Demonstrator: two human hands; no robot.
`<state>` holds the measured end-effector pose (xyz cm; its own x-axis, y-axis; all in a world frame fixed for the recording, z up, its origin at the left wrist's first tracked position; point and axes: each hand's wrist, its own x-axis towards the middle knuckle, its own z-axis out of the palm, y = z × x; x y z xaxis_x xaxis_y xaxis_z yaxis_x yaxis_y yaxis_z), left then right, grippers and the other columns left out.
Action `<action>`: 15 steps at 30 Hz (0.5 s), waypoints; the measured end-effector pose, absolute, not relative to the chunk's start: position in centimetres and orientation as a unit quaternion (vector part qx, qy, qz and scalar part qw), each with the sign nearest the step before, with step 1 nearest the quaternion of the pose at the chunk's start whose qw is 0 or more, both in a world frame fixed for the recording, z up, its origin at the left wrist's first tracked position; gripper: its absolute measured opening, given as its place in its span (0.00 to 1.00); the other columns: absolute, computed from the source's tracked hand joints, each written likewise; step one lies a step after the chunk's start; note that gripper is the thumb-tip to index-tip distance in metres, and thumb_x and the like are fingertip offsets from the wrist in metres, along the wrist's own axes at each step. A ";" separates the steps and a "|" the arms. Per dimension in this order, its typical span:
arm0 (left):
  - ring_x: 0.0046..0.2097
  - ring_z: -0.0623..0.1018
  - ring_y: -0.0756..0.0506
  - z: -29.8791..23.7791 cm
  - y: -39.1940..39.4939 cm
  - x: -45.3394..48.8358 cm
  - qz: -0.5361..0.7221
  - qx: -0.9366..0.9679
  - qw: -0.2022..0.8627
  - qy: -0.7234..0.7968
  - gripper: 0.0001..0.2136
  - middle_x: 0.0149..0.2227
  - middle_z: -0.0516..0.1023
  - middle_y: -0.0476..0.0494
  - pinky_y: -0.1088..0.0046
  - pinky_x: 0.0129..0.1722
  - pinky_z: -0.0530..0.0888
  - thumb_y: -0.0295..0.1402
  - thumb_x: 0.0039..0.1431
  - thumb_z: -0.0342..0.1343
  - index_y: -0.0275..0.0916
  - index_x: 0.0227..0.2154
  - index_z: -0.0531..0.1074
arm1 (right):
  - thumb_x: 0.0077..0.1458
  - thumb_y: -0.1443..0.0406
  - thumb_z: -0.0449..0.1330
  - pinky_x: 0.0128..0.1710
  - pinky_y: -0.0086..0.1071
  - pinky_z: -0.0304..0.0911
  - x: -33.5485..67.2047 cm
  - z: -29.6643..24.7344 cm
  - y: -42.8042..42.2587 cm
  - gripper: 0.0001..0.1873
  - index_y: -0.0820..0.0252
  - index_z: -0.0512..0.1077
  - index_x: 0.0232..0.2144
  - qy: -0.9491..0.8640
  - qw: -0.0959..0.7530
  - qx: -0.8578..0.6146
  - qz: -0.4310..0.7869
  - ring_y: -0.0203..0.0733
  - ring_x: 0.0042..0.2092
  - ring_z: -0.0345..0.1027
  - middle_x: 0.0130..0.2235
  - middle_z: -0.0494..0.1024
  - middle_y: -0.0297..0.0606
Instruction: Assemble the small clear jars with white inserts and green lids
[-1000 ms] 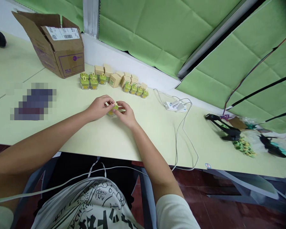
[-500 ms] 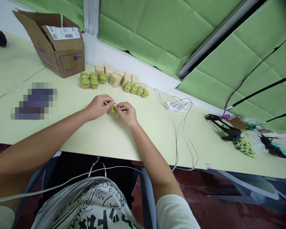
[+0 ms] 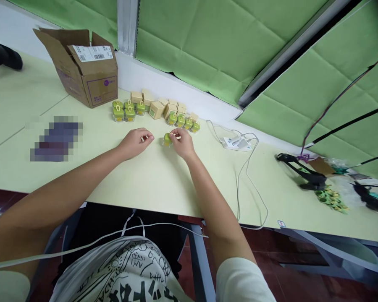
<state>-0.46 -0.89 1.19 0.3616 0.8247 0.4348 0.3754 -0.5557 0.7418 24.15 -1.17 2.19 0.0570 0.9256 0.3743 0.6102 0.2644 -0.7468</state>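
Note:
My right hand (image 3: 183, 143) pinches a small green-lidded jar (image 3: 167, 140) by its lid, just above or on the table; which of these I cannot tell. The jar has a clear, squarish body with a yellow mark. To its left, my left hand (image 3: 135, 143) is apart from the jar. Its thumb and fingertips are pressed together, and nothing shows between them. Behind my left hand is a group of similar jars (image 3: 129, 113) with looped lids. Several more jars (image 3: 180, 121) stand in a row behind my right hand.
Small cream cardboard boxes (image 3: 156, 110) stand among the jars. A large opened carton (image 3: 101, 88) is at the back left, near a blurred-out patch (image 3: 56, 138). A white power strip (image 3: 237, 143) with trailing cables lies to the right, then a black strapped item (image 3: 302, 170) and green pieces (image 3: 330, 199).
My right hand has carried the jar to the right, away from my left hand. My left hand has let go of it and stays near its place. The view has shifted slightly.

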 end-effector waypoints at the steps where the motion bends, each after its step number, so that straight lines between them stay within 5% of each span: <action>1: 0.39 0.80 0.44 1.1 -0.9 -0.5 0.407 0.785 0.269 0.382 0.17 0.42 0.84 0.40 0.66 0.40 0.77 0.47 0.68 0.55 0.40 0.37 0.81 | 0.58 0.55 0.64 0.56 0.48 0.70 24.8 2.5 -0.1 0.10 0.55 0.77 0.35 -0.666 0.421 -0.591 0.171 0.46 0.42 0.70 0.43 0.79 0.41; 6: 0.38 0.80 0.44 1.0 -0.9 -0.5 0.387 0.804 0.262 0.368 0.16 0.42 0.83 0.40 0.65 0.39 0.76 0.46 0.69 0.53 0.41 0.37 0.81 | 0.59 0.63 0.61 0.53 0.46 0.70 26.5 3.5 4.8 0.05 0.57 0.77 0.35 -0.626 0.360 -0.676 0.144 0.44 0.37 0.69 0.41 0.81 0.42; 15: 0.39 0.80 0.43 0.6 -0.5 -0.5 0.373 0.809 0.275 0.362 0.15 0.41 0.83 0.42 0.64 0.42 0.76 0.45 0.69 0.53 0.42 0.35 0.80 | 0.60 0.63 0.58 0.51 0.42 0.69 26.6 2.7 8.7 0.13 0.61 0.80 0.41 -0.617 0.361 -0.694 0.086 0.46 0.40 0.73 0.41 0.84 0.46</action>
<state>-0.47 -0.50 0.58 0.4593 0.7907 0.4047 0.3801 -0.5867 0.7150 26.57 8.71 2.68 0.2231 0.9184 0.3267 0.7941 0.0232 -0.6074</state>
